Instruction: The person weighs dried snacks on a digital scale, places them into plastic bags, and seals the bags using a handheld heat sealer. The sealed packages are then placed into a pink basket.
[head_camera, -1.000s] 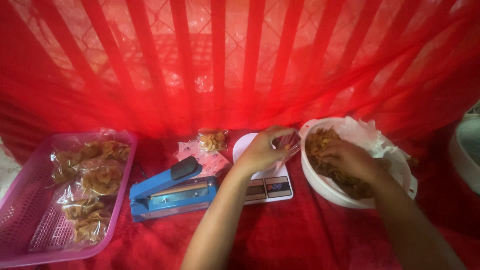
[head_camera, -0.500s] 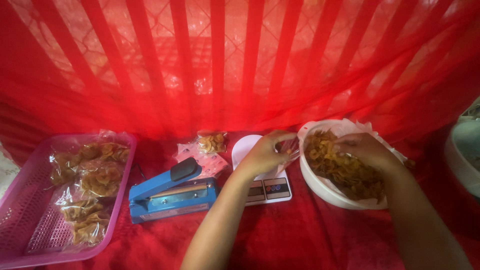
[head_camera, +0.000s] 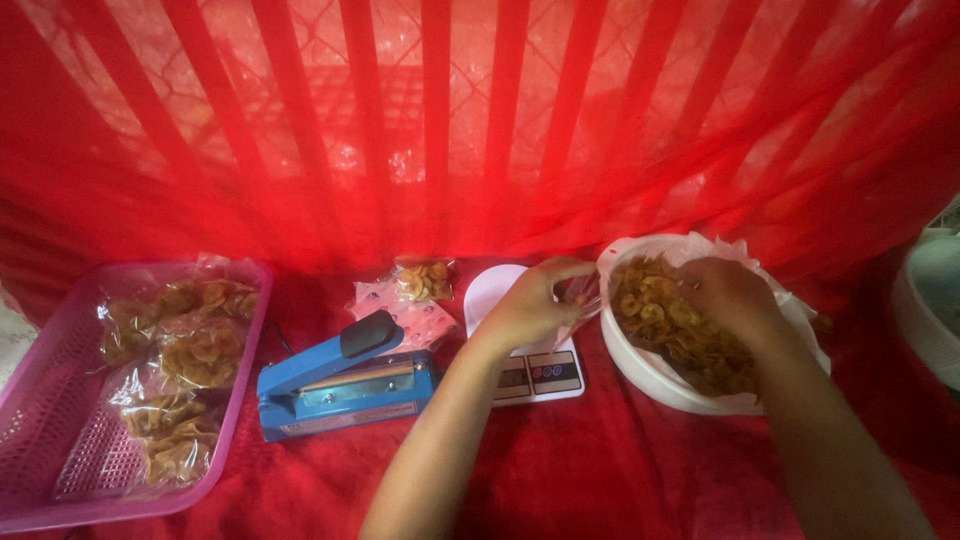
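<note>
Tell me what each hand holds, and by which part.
Left hand pinches a clear bag by its open edge over the scale. Right hand is in the chips; grasp unclear.

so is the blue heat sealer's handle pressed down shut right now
No, the blue heat sealer sits with its black-tipped arm raised at an angle, and neither hand is touching it.

Basket (head_camera: 40, 420) cut off left; scale (head_camera: 530, 375) half-hidden.
</note>
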